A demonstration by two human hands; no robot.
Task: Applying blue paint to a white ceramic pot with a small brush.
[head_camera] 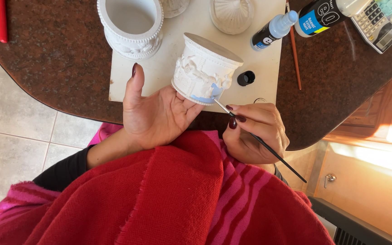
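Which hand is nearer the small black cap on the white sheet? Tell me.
The right hand: it sits just below the black cap, brush tip on the white pot. The left hand is farther, across the pot, supporting it.

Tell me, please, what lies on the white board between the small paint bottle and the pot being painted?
A black bottle cap lies on the white board, between the small paint bottle and the white pot, in the head view.

On the dark table (60, 59) lie 1 red pen (1, 20), a calculator (377, 25), and a black cap (246, 78).
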